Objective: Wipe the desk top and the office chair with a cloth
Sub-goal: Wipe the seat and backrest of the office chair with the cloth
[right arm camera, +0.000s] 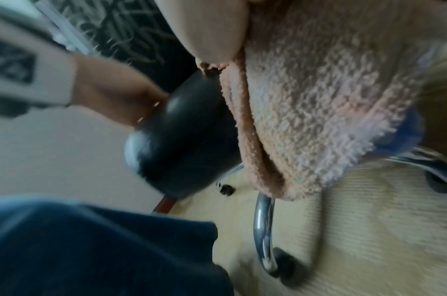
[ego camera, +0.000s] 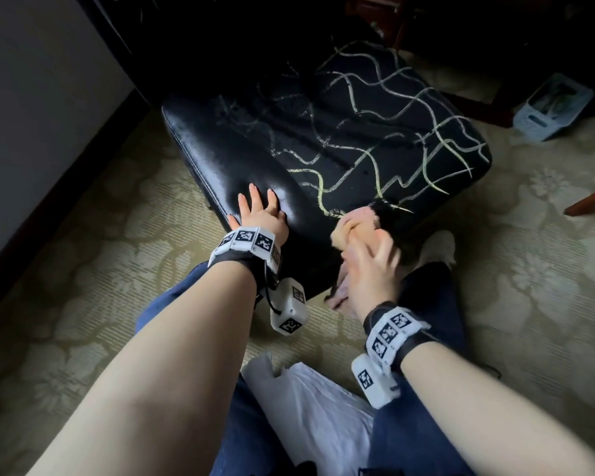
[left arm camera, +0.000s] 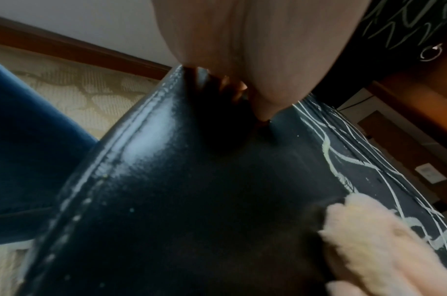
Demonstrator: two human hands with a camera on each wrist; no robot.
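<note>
1. Head view: A person crouches on a patterned carpet (ego camera: 83, 269) before a black office chair seat (ego camera: 289, 139) scrawled with pale chalk-like lines (ego camera: 385, 108). The left hand (ego camera: 260, 214) lies flat on the near left part of the seat, fingers spread and straight. The right hand (ego camera: 368, 259), blurred, is closed round a bunched peach cloth (ego camera: 349, 230) at the seat's near edge, just where the marks begin. The part of the seat under the left hand shows bare and glossy; most of the far and right side is still marked. No tabletop is clearly in view.

2. Left wrist view: The stitched seam (left arm camera: 131, 136) of the seat (left arm camera: 217, 200) runs close under the camera, a detail lost from above, and the cloth (left arm camera: 369, 240) touches the leather beside the nearest lines. The left hand's (left arm camera: 255, 50) fingers themselves are mostly hidden behind the palm.

3. Right wrist view: Only here do the chrome chair base (right arm camera: 263, 230) and a castor (right arm camera: 285, 258) show beneath the hanging cloth (right arm camera: 318, 110), with the right hand's thumb (right arm camera: 212, 30) on it.

4. Risk, as I judge it: the seat rides on castors, so a hard stroke could roll or swivel it if the bracing hand slackens; a loosely bunched cloth may smear the marks, not lift them, or slip off the rounded edge.
</note>
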